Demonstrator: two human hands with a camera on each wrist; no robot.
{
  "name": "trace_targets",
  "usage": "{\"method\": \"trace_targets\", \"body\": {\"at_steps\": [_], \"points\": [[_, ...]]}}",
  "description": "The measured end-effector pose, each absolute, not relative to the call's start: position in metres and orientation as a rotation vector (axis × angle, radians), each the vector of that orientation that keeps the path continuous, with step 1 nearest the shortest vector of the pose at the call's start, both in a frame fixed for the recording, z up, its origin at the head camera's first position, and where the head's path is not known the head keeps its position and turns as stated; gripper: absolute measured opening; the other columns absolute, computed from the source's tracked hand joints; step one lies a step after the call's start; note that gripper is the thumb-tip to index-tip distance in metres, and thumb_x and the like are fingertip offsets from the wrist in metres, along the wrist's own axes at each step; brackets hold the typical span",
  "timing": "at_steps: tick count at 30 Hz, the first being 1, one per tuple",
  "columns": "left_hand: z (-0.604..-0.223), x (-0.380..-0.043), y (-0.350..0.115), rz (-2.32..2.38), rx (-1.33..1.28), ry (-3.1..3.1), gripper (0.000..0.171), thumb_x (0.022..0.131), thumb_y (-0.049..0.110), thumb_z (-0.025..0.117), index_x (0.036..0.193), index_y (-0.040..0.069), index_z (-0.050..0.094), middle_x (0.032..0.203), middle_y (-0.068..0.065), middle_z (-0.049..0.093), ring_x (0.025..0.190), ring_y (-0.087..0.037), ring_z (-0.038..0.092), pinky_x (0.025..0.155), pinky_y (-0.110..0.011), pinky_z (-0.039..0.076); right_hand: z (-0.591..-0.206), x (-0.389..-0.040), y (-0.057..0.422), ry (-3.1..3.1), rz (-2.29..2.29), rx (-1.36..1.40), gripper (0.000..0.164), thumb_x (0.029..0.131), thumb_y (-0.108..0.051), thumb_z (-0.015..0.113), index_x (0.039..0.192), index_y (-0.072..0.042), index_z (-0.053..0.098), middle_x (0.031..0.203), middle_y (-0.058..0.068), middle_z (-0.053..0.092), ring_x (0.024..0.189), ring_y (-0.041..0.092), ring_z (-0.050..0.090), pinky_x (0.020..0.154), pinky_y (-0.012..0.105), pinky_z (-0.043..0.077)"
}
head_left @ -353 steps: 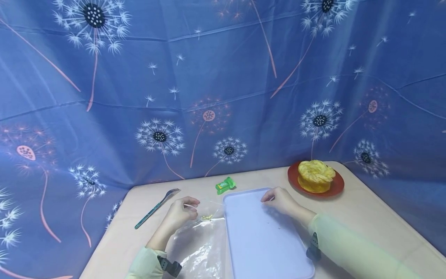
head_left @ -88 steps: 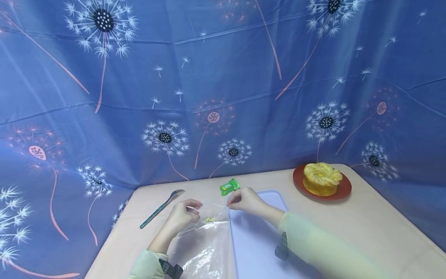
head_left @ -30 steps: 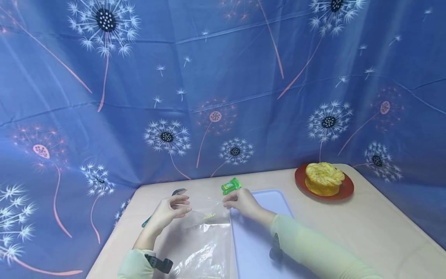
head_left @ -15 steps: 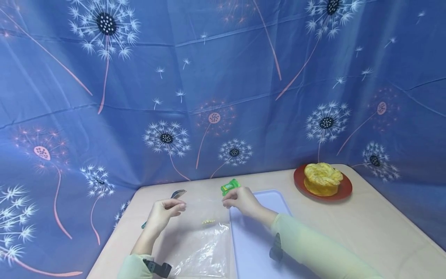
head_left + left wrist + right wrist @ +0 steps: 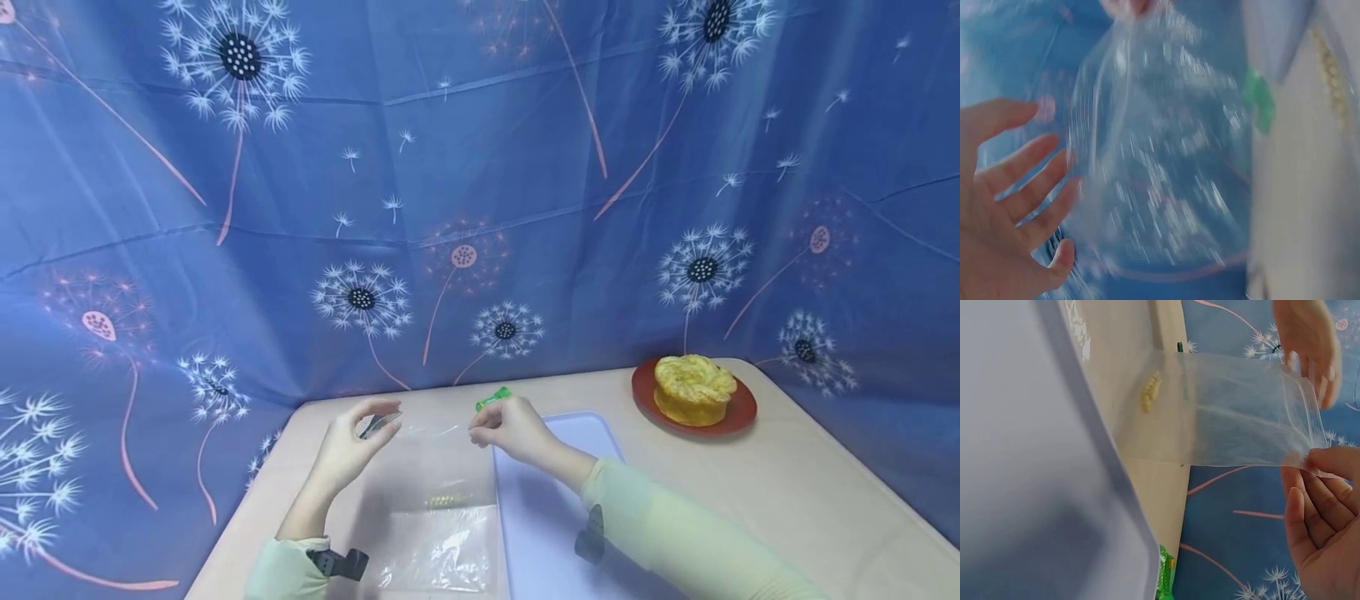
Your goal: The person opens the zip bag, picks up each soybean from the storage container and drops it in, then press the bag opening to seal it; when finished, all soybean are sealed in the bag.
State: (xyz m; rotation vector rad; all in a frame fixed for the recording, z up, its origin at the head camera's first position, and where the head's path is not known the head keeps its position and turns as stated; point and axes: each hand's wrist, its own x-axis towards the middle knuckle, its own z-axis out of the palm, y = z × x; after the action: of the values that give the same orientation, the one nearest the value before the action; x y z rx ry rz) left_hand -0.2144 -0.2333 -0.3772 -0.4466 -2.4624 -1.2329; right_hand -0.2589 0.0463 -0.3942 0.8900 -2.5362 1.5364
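A clear zip-top plastic bag (image 5: 1241, 419) hangs upright above the table, with small pale-yellow pieces (image 5: 1150, 392) at its bottom. My right hand (image 5: 517, 433) pinches the bag's top corner between thumb and fingers. My left hand (image 5: 341, 454) is at the opposite side of the bag's mouth, its thumb and fingers spread. In the left wrist view those fingers (image 5: 1029, 181) reach toward the bag and grip nothing; whether a fingertip touches the film is unclear, as that view is blurred. Shiny clear plastic (image 5: 442, 550) lies on the table below; whether it is a separate piece is unclear.
A pale lilac tray (image 5: 558, 508) lies under my right forearm. Behind my right hand is a green wrapped packet (image 5: 491, 398), partly covered. A fork (image 5: 380, 425) is mostly hidden by my left hand. A red plate (image 5: 738, 412) with a yellow bread (image 5: 693, 390) stands back right.
My right hand has come left from over the tray to the bag's corner. My left hand has moved left and opened wider, now covering the fork. The yellow pieces appear lower in view.
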Motion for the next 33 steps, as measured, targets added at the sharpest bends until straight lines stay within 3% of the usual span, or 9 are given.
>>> {"method": "trace_targets", "body": {"at_steps": [5,10,15,18,33], "points": [[-0.366,-0.219,-0.198,-0.848,-0.785,-2.527,0.031,0.086,0.017,0.080,0.116,0.012,0.074,0.117,0.000,0.072,0.117,-0.027,0.064,0.112,-0.062,0.034,-0.392,-0.256,0.041,-2.522,1.541,0.922,0.005,0.087,-0.006,0.076,0.091,-0.003,0.077,0.076,-0.002,0.073,0.068,0.010,0.069,0.068,0.026,0.059],[-0.368,-0.224,-0.183,-0.735,-0.864,-2.571,0.015,0.085,0.009,0.079,0.098,0.014,0.075,0.096,0.006,0.074,0.095,-0.018,0.069,0.107,-0.065,0.037,-0.391,-0.252,0.034,-2.537,1.544,0.960,0.004,0.087,-0.005,0.077,0.090,-0.003,0.076,0.076,-0.003,0.073,0.067,0.008,0.068,0.067,0.025,0.058],[-0.371,-0.227,-0.178,-0.740,-0.882,-2.595,0.012,0.084,0.006,0.078,0.088,0.017,0.073,0.086,0.010,0.071,0.085,-0.011,0.067,0.092,-0.047,0.054,-0.391,-0.250,0.033,-2.523,1.545,0.973,0.003,0.087,-0.005,0.077,0.088,-0.003,0.076,0.076,-0.004,0.073,0.066,0.007,0.067,0.066,0.023,0.057],[-0.373,-0.230,-0.174,-0.750,-0.910,-2.589,0.012,0.084,0.006,0.077,0.087,0.017,0.073,0.086,0.008,0.071,0.083,-0.011,0.066,0.078,-0.034,0.057,-0.391,-0.250,0.035,-2.517,1.541,0.950,0.003,0.086,-0.004,0.078,0.088,-0.004,0.077,0.076,-0.005,0.073,0.066,0.006,0.067,0.066,0.023,0.057],[-0.375,-0.227,-0.175,-0.798,-0.887,-2.590,0.013,0.085,0.009,0.079,0.085,0.021,0.074,0.086,0.014,0.070,0.083,-0.008,0.066,0.078,-0.034,0.055,-0.391,-0.247,0.032,-2.488,1.506,0.995,0.005,0.084,-0.002,0.076,0.083,-0.006,0.075,0.075,-0.007,0.069,0.068,0.004,0.063,0.067,0.023,0.057]]}}
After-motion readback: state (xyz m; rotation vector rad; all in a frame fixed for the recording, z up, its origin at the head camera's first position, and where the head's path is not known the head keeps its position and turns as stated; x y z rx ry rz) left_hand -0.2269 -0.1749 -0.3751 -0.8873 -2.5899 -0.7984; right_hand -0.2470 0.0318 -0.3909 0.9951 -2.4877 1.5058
